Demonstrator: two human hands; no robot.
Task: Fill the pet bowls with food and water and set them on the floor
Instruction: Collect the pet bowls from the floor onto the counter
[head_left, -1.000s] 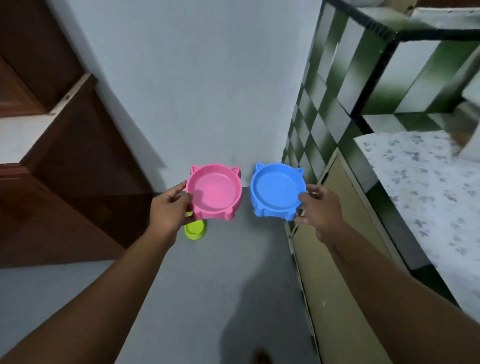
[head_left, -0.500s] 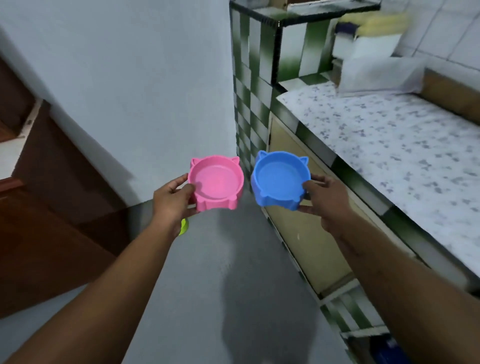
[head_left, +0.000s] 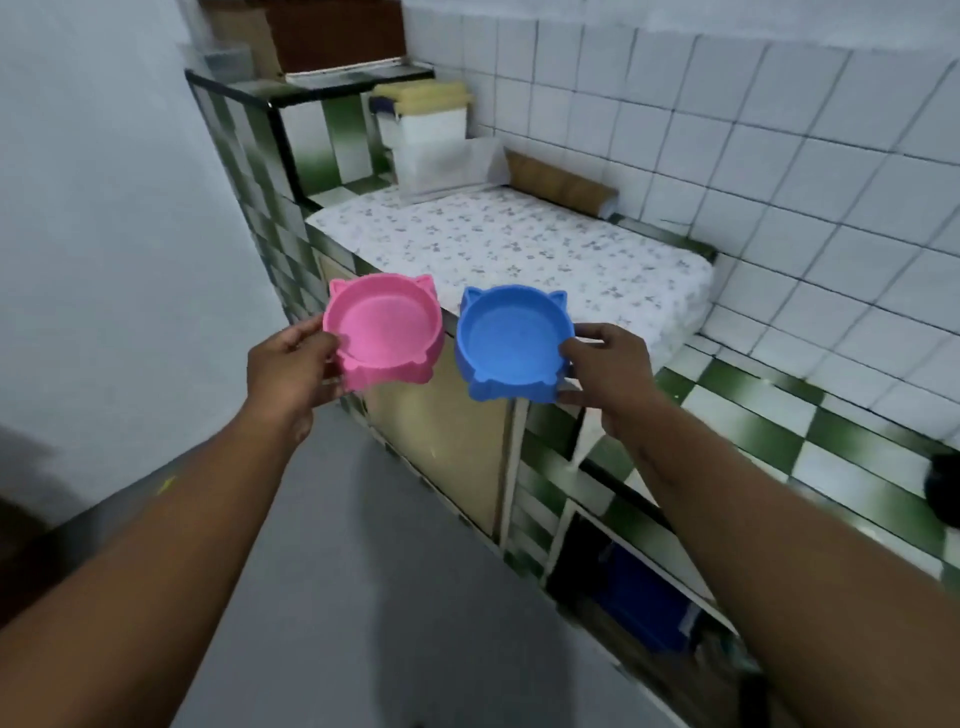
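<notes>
Left hand (head_left: 291, 366) pinches the near rim of the pink bowl (head_left: 384, 332), right hand (head_left: 608, 371) pinches the side rim of the blue bowl (head_left: 511, 345); both bowls are held level in the air, side by side and just apart, in front of the counter's patterned cloth (head_left: 519, 249), both look empty. Risk as I judge it: each bowl hangs from a one-sided rim pinch, so a bump on the counter edge or a slack thumb could tip or drop one; once filled, the same grip would likely spill.

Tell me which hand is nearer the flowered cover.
Right. The right hand is by the near edge of the flowered cover; the left hand is farther left, off it.
</notes>
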